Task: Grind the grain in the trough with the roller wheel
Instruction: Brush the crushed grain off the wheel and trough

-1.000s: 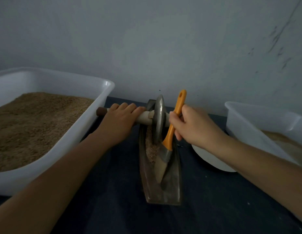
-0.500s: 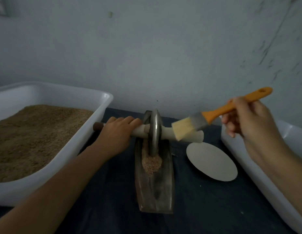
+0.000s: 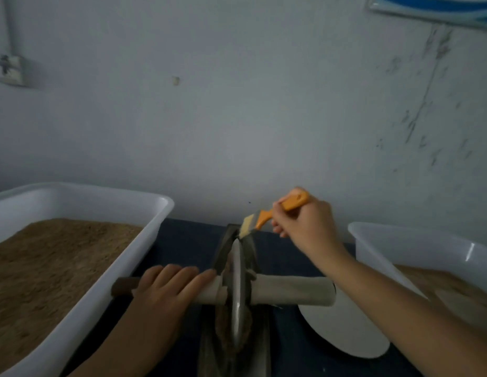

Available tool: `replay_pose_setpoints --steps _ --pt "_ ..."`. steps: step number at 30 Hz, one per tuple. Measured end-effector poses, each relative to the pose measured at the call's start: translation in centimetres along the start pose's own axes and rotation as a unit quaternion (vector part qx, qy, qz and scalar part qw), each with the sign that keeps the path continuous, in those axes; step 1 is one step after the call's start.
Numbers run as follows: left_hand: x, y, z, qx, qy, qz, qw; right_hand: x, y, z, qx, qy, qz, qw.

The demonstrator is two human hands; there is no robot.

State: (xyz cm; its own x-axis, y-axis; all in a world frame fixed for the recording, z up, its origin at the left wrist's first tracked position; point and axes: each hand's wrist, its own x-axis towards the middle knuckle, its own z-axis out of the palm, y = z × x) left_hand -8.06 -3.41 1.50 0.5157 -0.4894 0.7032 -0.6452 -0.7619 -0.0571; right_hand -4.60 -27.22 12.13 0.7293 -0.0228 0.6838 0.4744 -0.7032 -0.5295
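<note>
The roller wheel [image 3: 236, 289] stands upright in the trough [image 3: 223, 254], grain [image 3: 223, 322] seemingly beneath it. Left hand [image 3: 166, 292] fingers wrap its left handle; right hand [image 3: 305, 224] fingers grip an orange brush [image 3: 266, 217] touching the trough's far end.

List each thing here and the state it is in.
Left hand: grips the axle handle.
Right hand: holds the brush.
Brush: bristles at the trough's far end.
Roller wheel: upright in the trough.
Trough: holds grain.
Left tub: full of grain.
</note>
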Motion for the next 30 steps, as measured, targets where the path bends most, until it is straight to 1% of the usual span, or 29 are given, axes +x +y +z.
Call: replay_pose_setpoints --steps 3,6,8,11,14,16,19,20,23,27,28,30 --pt "-0.7 0.3 0.5 0.026 0.042 0.007 0.999 0.7 0.4 1.9 -0.040 -0.034 -0.028 0.998" --pt "-1.3 0.5 0.7 0.041 0.062 0.002 0.997 0.8 0.4 2.9 -0.094 -0.072 -0.062 0.991" --pt "-1.3 0.6 0.6 0.050 0.062 0.002 0.997 0.4 0.3 3.2 -0.103 -0.102 -0.051 0.988" --pt "-1.1 0.7 0.6 0.055 0.069 0.007 0.996 -0.5 -0.2 3.3 -0.077 -0.155 -0.016 0.985" --pt "-1.1 0.7 0.5 0.044 0.051 -0.004 0.998 -0.9 -0.7 2.2 -0.052 -0.202 0.016 0.978" --pt "-1.0 0.8 0.4 0.038 0.052 -0.002 0.998 -0.5 -1.0 1.2 -0.042 -0.196 0.020 0.979" --pt "-0.9 0.9 0.3 0.030 0.056 -0.001 0.998 0.7 -1.1 0.6 -0.004 -0.146 0.013 0.989" --pt "-0.9 0.9 0.4 0.029 0.055 0.001 0.998 1.0 -1.0 0.8 -0.009 -0.143 0.014 0.990" --pt "-0.8 0.7 0.5 0.029 0.052 0.002 0.998 0.8 -0.4 2.0 -0.065 -0.184 0.024 0.980" --pt "-0.8 0.5 0.6 0.025 0.053 0.004 0.998 0.0 0.2 2.0 -0.042 -0.244 0.039 0.968" --pt "-0.9 0.4 0.7 0.023 0.051 0.003 0.998 0.1 0.2 1.6 -0.032 -0.245 0.043 0.968" --pt "-1.1 0.4 0.8 0.021 0.047 0.004 0.999 0.8 0.5 0.6 0.005 -0.206 0.062 0.977"
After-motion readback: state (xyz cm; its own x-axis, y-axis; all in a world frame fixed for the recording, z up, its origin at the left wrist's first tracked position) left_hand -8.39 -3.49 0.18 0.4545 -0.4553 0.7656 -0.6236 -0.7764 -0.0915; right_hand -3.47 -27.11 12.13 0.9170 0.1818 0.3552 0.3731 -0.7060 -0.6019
